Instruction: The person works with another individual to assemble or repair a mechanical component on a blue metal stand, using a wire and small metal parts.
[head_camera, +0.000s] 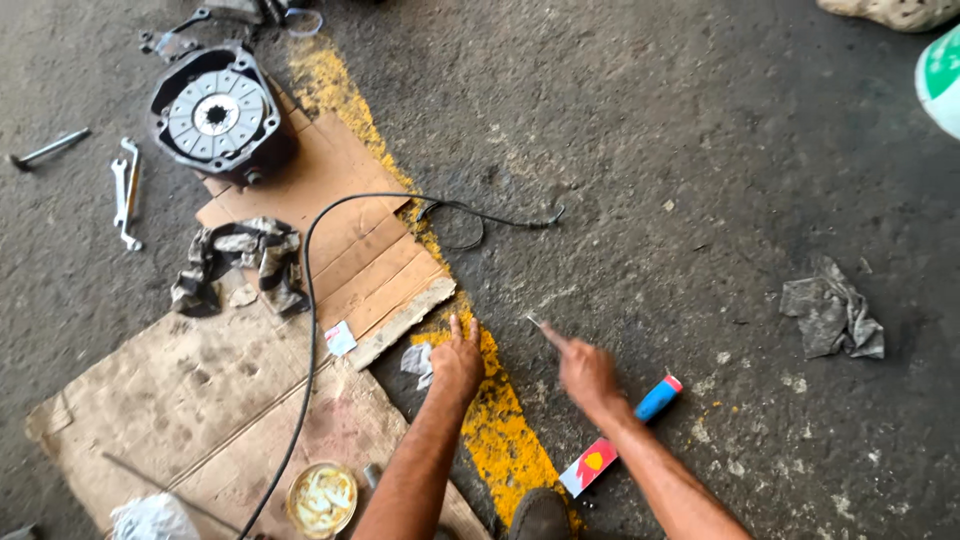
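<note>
My left hand (457, 357) rests flat on the asphalt, over a yellow painted line (500, 430), fingers spread, holding nothing. My right hand (585, 372) is closed on a thin metal piece (538, 325) whose tip pokes up to the left. Just right of that hand lies a blue lighter (657, 398); a small red and white card packet (590, 466) sits below my forearm. A crumpled white scrap (418, 362) lies just left of my left hand.
Flattened cardboard (200, 400) covers the left ground, with a black cable (310, 300) running across it. A round clutch-like metal housing (218, 113), wrenches (126, 192), dirty rags (240, 262), a tin of grease (322, 498) and a grey rag (832, 312) lie around.
</note>
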